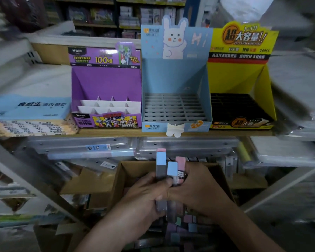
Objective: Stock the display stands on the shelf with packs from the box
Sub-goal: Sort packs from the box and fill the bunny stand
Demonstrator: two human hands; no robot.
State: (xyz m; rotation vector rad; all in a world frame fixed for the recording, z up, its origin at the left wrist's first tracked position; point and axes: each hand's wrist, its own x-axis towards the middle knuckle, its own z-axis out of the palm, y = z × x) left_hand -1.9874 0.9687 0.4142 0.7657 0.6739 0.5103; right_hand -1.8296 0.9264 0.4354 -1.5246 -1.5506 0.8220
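While the wooden shelf (116,132) bears three cardboard display stands in a row, the blue stand (176,79) with the rabbit cut-out is the middle one, its grey grid of slots plain to see. Touching its left side is the purple stand (105,82) with white dividers, and touching its right side the yellow stand (240,79) with a black grid. Further left of the blue stand lies a stack of paper pads (29,110) under a pale blue cover. Below it, under the shelf board, clear plastic folders (171,148) lie flat, and lower still the cardboard box (127,171) stands open. Over that box, straight beneath the blue stand, the left hand (145,195) and right hand (198,186) meet, fingers of both curled round a small bundle of packs (161,164), the left thumb laid across the front. These are three slim upright cases: one blue with a pink cap, one blue, one pink. Loose packs (187,226) in pink, blue and grey fill the box bottom.
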